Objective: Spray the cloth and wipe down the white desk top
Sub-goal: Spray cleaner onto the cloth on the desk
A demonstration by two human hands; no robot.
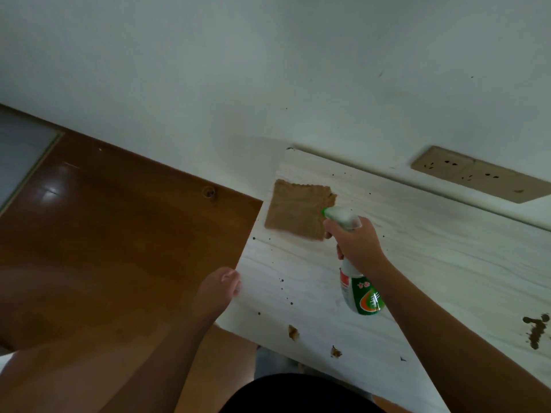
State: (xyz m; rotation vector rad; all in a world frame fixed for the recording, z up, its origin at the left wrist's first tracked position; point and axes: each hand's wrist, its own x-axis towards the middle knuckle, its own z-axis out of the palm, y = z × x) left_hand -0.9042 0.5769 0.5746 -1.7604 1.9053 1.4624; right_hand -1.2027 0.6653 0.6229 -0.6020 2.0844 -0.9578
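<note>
1. Brown square cloth (pixel 295 214) lies flat on the white wood-grain desk top (pixel 432 263), at its far left corner.
2. Just right of the cloth, the right hand (pixel 354 242) grips a white-and-green plastic spray bottle (pixel 360 293), nozzle toward it.
3. Nearer than the cloth, the left hand (pixel 217 290) hangs loosely curled, holding nothing.

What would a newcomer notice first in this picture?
The right hand grips a green and white spray bottle, nozzle aimed at the brown cloth lying flat near the far left corner of the desk. Dark stains spot its white top, and the left hand is at its left edge.
</note>
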